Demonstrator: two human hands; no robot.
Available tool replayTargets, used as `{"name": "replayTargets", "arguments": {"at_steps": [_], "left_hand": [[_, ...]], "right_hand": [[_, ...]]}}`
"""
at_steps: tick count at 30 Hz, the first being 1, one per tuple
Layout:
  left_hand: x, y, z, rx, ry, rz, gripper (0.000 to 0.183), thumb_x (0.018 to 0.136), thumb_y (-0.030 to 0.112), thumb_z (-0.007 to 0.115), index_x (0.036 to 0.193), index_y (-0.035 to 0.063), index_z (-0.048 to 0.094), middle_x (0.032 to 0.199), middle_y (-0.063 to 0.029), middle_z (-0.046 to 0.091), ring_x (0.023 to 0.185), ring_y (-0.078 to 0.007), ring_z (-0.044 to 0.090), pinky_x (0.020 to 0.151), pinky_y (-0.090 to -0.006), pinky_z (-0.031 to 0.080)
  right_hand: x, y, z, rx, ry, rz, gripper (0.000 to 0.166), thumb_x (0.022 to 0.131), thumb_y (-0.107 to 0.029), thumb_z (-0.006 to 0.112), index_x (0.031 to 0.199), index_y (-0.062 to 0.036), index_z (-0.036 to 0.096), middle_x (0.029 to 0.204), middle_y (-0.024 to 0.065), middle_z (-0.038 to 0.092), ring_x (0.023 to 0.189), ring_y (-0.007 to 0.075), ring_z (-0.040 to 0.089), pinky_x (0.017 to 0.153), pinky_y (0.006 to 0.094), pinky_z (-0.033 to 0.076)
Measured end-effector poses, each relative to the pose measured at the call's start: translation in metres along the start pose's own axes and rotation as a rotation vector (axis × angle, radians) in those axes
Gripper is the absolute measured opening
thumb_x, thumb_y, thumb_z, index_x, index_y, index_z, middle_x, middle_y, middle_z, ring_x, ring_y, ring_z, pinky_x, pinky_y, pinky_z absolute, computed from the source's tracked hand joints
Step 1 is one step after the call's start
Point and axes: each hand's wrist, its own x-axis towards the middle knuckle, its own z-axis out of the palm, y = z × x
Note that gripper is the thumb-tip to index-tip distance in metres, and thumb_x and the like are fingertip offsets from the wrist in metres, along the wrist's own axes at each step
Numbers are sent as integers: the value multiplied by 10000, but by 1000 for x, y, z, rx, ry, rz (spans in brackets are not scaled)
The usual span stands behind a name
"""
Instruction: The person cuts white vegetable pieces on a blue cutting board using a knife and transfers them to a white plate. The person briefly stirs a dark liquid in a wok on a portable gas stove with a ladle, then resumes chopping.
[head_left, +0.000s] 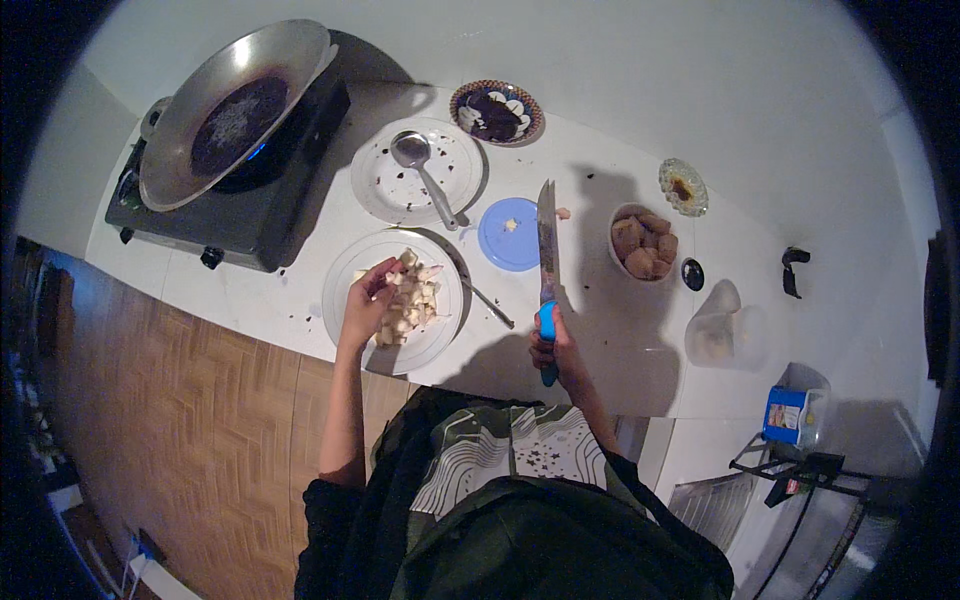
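Observation:
In my right hand (556, 349) is a kitchen knife (549, 240) with a blue handle, its stained blade pointing away from me over the counter. The blade passes the right edge of a round blue plastic lid (506, 236), which bears a small pale scrap. My left hand (369, 300) is over a white plate (341, 274) of pale diced food pieces (412, 304). Its fingertips are at the pieces; whether they grip one cannot be made out. A thin metal utensil (491, 305) sticks out by the plate's right side.
A wok (304, 52) stands on a lit gas stove (277, 232) at left. Behind the diced food, a soiled plate (367, 176) holds a serving spoon (431, 184). Further items are a patterned dish (534, 105), a bowl of brown food pieces (643, 244), and a glass dish (694, 176).

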Motion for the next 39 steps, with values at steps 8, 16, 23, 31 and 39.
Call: {"name": "replayTargets", "arguments": {"at_steps": [8,16,23,31,39], "left_hand": [[-11,30,-6,821,88,-114,318,770,123,593,1082,71,561,1068,-70,556,991,-176,502,837,-349,385],[11,40,41,951,85,313,450,698,171,613,1124,106,484,1125,-84,473,1076,-280,419,916,-478,262],[76,7,138,1126,-170,735,437,732,74,507,1166,103,461,1075,-95,518,1020,-258,477,900,-406,339],[90,-16,154,1149,-236,567,250,747,135,538,988,82,582,1026,-92,549,924,-234,541,745,-354,457],[39,28,115,362,-146,260,210,714,41,616,923,38,597,826,-81,578,719,-172,559,676,-262,457]], "right_hand": [[2,-7,19,-23,-71,51,411,873,-547,276,829,-148,363,517,-61,256,392,49,227,377,209,204],[2,-14,20,-12,-63,11,421,872,-553,260,836,-148,370,505,-63,252,383,44,219,370,207,194],[8,-9,8,73,-80,31,451,851,-584,283,859,-146,390,484,-50,283,355,60,261,341,228,209],[-1,2,5,44,32,20,452,846,-583,302,864,-144,405,525,-37,338,362,73,298,344,242,239],[-1,-5,6,6,-35,22,471,844,-594,286,856,-138,403,490,-40,309,349,74,280,342,243,223]]}}
